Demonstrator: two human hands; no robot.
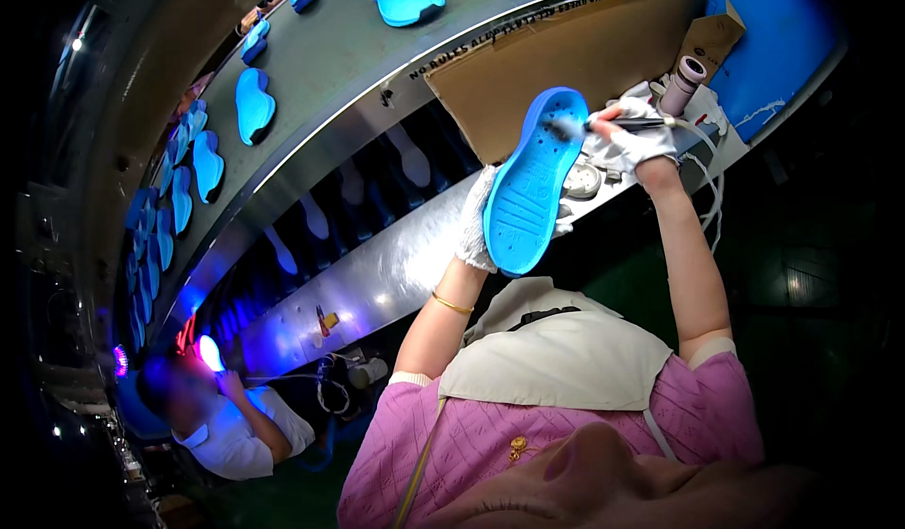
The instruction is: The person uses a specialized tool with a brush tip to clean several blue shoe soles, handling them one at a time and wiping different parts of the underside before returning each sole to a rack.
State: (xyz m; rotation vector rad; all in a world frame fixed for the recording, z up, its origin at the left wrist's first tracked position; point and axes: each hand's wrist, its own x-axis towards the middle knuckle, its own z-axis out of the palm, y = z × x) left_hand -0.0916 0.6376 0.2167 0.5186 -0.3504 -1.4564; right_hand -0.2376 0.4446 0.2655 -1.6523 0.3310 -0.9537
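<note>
Left hand (pixel 478 220) grips a blue shoe sole (pixel 534 182) upright; right hand (pixel 630 140) grips a brush (pixel 617 125) at its heel. Coating looks underway, and the next strokes need steady coverage.

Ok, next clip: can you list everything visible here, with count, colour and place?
shoe sole: one, blue, held up at centre
brush: one, dark, tip on the sole's upper end
soles on conveyor: many, blue, along the grey belt from the left edge to the top
cardboard sheet: one, brown, on the belt behind the held sole
round tin: one, whitish, on the ledge behind the sole
cylinder: one, pinkish, upper right
co-worker: one, white shirt, lower left
left hand: white glove, grips the sole's edge
right hand: white glove, holds the brush
</note>
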